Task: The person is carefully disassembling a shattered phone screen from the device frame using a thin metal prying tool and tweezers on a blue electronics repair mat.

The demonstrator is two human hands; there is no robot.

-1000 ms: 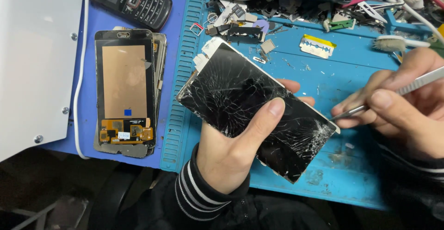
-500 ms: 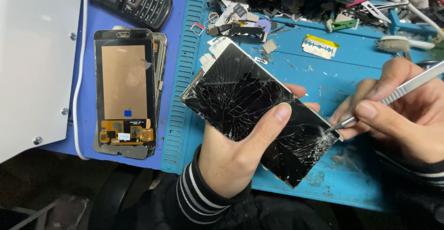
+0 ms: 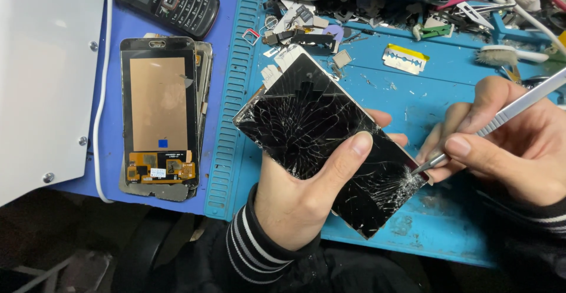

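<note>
My left hand [image 3: 306, 196] grips a smartphone [image 3: 321, 134] with a badly cracked black screen, holding it tilted above the blue work mat [image 3: 424, 98]. Its thumb lies across the glass near the middle. My right hand [image 3: 507, 145] pinches silver metal tweezers [image 3: 495, 122], and their tip touches the phone's right edge where the cracks are densest. Both wrists wear dark sleeves with white stripes.
A stack of bare display panels [image 3: 159, 116] with a copper back lies on the blue mat at left, below a black keypad phone [image 3: 168, 1]. A white panel [image 3: 41, 75] fills the far left. A razor blade [image 3: 404, 58], a brush [image 3: 510, 54] and small parts clutter the back.
My left hand has tipped the phone and shifted it slightly toward the middle. The tweezers' tip has slid along the phone's right edge and now presses at the shattered corner.
</note>
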